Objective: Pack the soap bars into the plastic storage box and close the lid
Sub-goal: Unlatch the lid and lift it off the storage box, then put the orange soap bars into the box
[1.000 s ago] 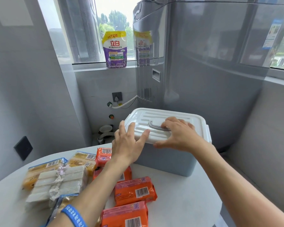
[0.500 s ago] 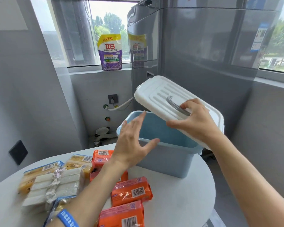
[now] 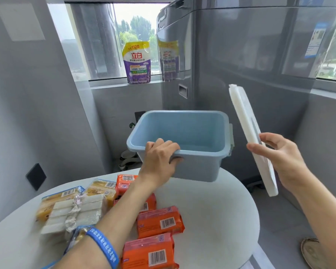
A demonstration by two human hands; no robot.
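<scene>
Open blue storage box (image 3: 198, 167) at the far edge of the white surface (image 3: 211, 220), its interior bare. Left hand (image 3: 159, 162) grip clamped on its near rim; right hand (image 3: 279, 158) grip holds the white lid (image 3: 246, 125) edge-on, beside the box. Wrapped soap bars (image 3: 159, 220) lie nearer.

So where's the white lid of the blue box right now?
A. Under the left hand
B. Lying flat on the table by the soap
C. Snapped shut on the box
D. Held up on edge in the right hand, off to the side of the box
D: the right hand holds the lid nearly upright beside the open, empty box, while the left hand grips the box's near rim.
</scene>
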